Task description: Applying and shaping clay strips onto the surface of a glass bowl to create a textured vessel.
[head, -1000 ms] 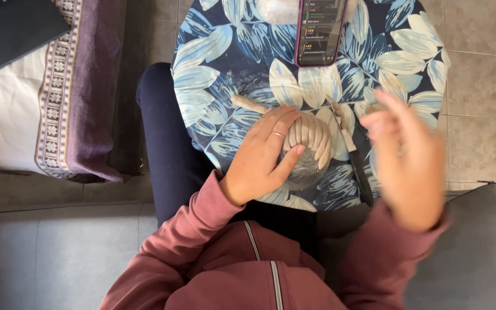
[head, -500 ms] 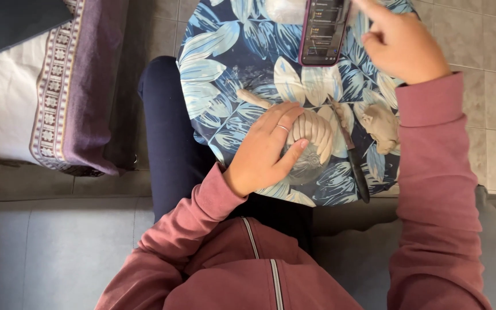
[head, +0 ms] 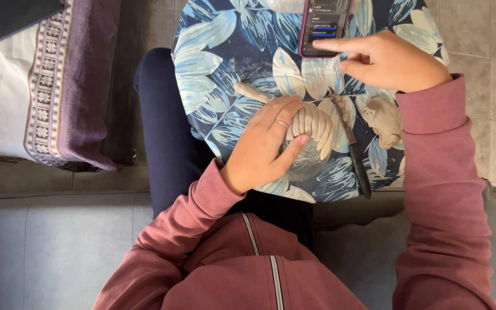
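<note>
My left hand (head: 263,144) rests on a dome of grey clay coils (head: 312,127) laid over a clear glass bowl (head: 304,163), gripping it from the left. My right hand (head: 388,60) reaches forward with its index finger extended onto the screen of a phone (head: 322,24) lying at the far side of the round table (head: 213,69) with a blue leaf pattern. A loose clay roll (head: 251,92) lies just beyond my left hand. A lump of clay (head: 383,119) sits under my right wrist. A dark-handled knife (head: 353,146) lies right of the bowl.
A bed or cushion with a purple patterned cover (head: 81,86) stands at the left. I sit on a grey sofa (head: 58,247), with my knee in dark trousers (head: 159,126) beside the table. Beige floor tiles (head: 489,46) show at the right.
My right hand has moved from beside the clay dome forward to the phone and now touches its screen. My left hand has stayed on the clay coils.
</note>
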